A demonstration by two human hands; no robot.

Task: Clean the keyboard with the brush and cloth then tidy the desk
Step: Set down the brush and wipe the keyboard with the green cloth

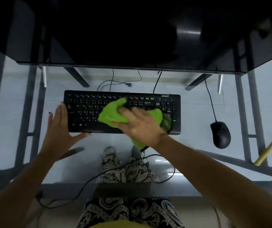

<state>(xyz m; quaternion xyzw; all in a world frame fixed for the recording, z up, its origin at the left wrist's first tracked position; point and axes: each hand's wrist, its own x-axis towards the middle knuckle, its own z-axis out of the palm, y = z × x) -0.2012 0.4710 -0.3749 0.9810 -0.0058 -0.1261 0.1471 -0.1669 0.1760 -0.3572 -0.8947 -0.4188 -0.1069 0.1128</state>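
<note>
A black keyboard (85, 109) lies flat in the middle of a glass desk (189, 122). My right hand (141, 125) presses a bright green cloth (113, 115) onto the middle and right keys, its fingers spread over the cloth. The cloth hangs past the keyboard's front edge under my wrist. My left hand (61, 127) rests open against the keyboard's left end, fingers apart, thumb along the front edge. A brush (270, 148) with a pale wooden handle and tan bristles lies on the desk at the far right, apart from both hands.
A black wired mouse (220, 134) sits right of the keyboard, its cable running back. A dark raised shelf (132, 65) overhangs the back of the desk. Cables, my patterned trousers and shoes, and the desk's grey frame show through the glass.
</note>
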